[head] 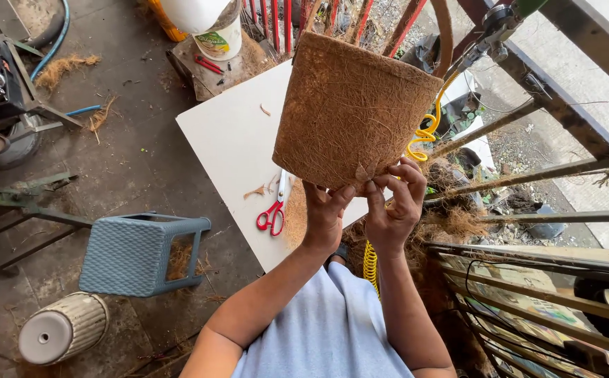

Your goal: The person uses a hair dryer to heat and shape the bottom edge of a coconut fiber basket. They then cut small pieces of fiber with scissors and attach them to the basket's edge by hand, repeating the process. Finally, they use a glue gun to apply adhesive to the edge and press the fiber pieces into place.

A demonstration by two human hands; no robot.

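- Our left hand point(327, 210) was raised in front of us, its fingers pinched on the lower rim of a coconut-fibre pot point(352, 105).
- Our right hand point(397, 203) sat just beside the left, its fingers curled and gripping the same rim, with the fingertips of both hands nearly touching.
- The pot stood directly above both hands, held up in the air and tilted slightly, its brown fibrous wall facing us and its far end pointing away toward the red railing point(276, 21).
- A small flap of fibre point(366, 171) stuck out at the rim, right between our two sets of fingertips.
- Below the pot lay the white surface point(234, 133), well apart from it, carrying red-handled scissors point(274, 210) near our left wrist and a few loose scraps of fibre.
- A yellow coiled hose point(427, 129) ran behind the pot on the right side, and showed again lower down between our forearms.
- On the concrete floor to the left stood a blue-grey plastic stool point(136, 252), and nearer the corner a ribbed cylindrical container point(63, 329) lay on its side.
- At the far edge of the surface stood a white bucket point(217, 35), with small red tools beside it.
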